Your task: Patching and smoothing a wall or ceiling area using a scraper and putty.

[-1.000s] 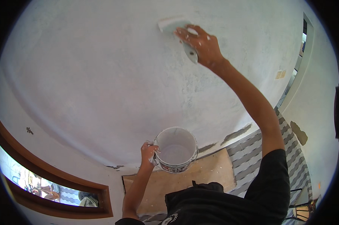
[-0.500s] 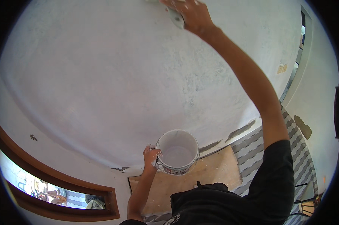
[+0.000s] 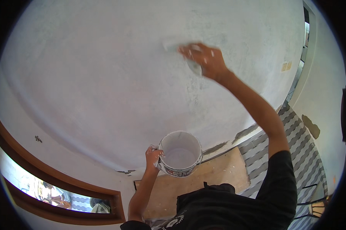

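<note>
My right hand (image 3: 206, 59), spotted with white paint, is closed around a paintbrush (image 3: 195, 68) in front of the upper middle of the wall (image 3: 104, 80). The brush's pale handle shows under the palm. Its head, pointing left against the wall, is smeared by motion. Low in the middle, my left hand (image 3: 154, 157) grips the left rim of a white bucket (image 3: 169, 145). The bucket is smeared on the outside and has whitish paint (image 3: 177, 158) in the bottom. Greyish patches show through the wall's white coat around the brush.
A paint-specked board (image 3: 219, 168) lies below the bucket, over patterned floor tiles (image 3: 257, 151). A brown-framed opening (image 3: 85, 186) is at lower left. Light switches (image 3: 286, 66) sit on the right of the wall. Plaster is chipped along the wall's foot (image 3: 244, 132).
My right hand has swept the paintbrush downward and slightly right from the top of the view. My left hand and the bucket have hardly moved.
</note>
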A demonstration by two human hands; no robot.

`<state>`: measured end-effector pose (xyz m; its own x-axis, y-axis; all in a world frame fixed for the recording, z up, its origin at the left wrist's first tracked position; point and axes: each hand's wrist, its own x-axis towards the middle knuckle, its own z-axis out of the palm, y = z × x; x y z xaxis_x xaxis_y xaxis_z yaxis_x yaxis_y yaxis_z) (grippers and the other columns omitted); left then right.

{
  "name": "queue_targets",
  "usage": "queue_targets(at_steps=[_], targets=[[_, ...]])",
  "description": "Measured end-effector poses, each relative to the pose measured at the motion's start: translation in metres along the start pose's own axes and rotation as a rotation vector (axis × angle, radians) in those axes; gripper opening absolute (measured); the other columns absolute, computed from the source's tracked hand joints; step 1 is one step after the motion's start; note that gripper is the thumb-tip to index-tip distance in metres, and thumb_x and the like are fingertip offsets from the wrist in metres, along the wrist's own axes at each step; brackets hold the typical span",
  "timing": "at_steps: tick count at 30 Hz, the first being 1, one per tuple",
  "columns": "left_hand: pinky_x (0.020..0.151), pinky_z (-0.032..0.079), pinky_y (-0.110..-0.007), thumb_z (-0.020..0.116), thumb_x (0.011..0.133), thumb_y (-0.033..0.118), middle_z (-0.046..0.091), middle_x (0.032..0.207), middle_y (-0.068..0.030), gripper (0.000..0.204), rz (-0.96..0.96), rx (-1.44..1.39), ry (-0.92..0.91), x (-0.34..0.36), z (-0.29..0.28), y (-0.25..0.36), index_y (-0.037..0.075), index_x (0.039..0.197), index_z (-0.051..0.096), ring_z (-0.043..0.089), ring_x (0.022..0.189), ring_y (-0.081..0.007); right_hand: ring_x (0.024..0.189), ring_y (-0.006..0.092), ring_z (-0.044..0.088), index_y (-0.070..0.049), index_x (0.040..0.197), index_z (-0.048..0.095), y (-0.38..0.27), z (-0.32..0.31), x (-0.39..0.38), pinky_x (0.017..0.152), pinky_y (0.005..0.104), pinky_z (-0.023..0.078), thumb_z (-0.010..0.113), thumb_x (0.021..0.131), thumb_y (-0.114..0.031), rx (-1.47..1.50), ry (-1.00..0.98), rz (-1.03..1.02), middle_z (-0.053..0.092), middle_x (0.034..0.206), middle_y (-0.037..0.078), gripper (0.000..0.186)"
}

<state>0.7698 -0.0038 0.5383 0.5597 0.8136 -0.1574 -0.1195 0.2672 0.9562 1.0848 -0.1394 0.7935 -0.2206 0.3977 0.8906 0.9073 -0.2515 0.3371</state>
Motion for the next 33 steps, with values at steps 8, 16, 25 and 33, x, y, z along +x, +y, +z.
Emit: queue_targets(at_steps=[8, 16, 25, 33], targets=[[0.047, 0.042, -0.031, 0.060, 0.059, -0.010, 0.053, 0.062, -0.0084, 0.027, -0.030, 0.027, 0.005, -0.002, -0.002, -0.003, 0.003, 0.078, 0.046, 0.052, 0.050, -0.0182, 0.116, 0.0267, 0.056, -0.009, 0.120, 0.061, 0.041, -0.020, 0.170, 0.089, 0.0372, 0.052, 0.062, 0.081, -0.011, -0.025, 0.027, -0.049, 0.064, 0.119, 0.008, 0.039], [0.050, 0.046, -0.030, 0.058, 0.065, -0.006, 0.054, 0.061, -0.0090, 0.021, -0.043, 0.203, 0.043, -0.001, -0.004, 0.001, 0.001, 0.081, 0.047, 0.054, 0.051, -0.0188, 0.121, 0.0168, 0.054, -0.020, 0.125, 0.058, 0.016, 0.060, 0.008, 0.057, 0.0284, 0.055, 0.058, 0.083, -0.008, -0.077, 0.062, -0.016, 0.058, 0.128, -0.002, 0.044], [0.049, 0.045, -0.031, 0.066, 0.062, -0.002, 0.059, 0.065, -0.0095, 0.023, 0.188, 0.288, 0.058, 0.003, -0.019, -0.007, -0.001, 0.079, 0.052, 0.056, 0.055, -0.0163, 0.111, 0.0204, 0.060, -0.015, 0.114, 0.065, 0.001, 0.049, -0.065, 0.074, 0.0335, 0.055, 0.062, 0.078, -0.010, 0.036, 0.029, -0.013, 0.063, 0.120, 0.001, 0.037], [0.049, 0.047, -0.035, 0.064, 0.064, -0.006, 0.056, 0.063, -0.0118, 0.020, 0.024, 0.125, 0.101, -0.016, 0.003, 0.006, -0.001, 0.079, 0.051, 0.058, 0.056, -0.0208, 0.095, 0.0224, 0.066, -0.010, 0.106, 0.066, 0.052, -0.001, 0.032, 0.082, 0.0356, 0.054, 0.070, 0.075, -0.007, 0.209, 0.147, -0.145, 0.069, 0.108, 0.004, 0.031]])
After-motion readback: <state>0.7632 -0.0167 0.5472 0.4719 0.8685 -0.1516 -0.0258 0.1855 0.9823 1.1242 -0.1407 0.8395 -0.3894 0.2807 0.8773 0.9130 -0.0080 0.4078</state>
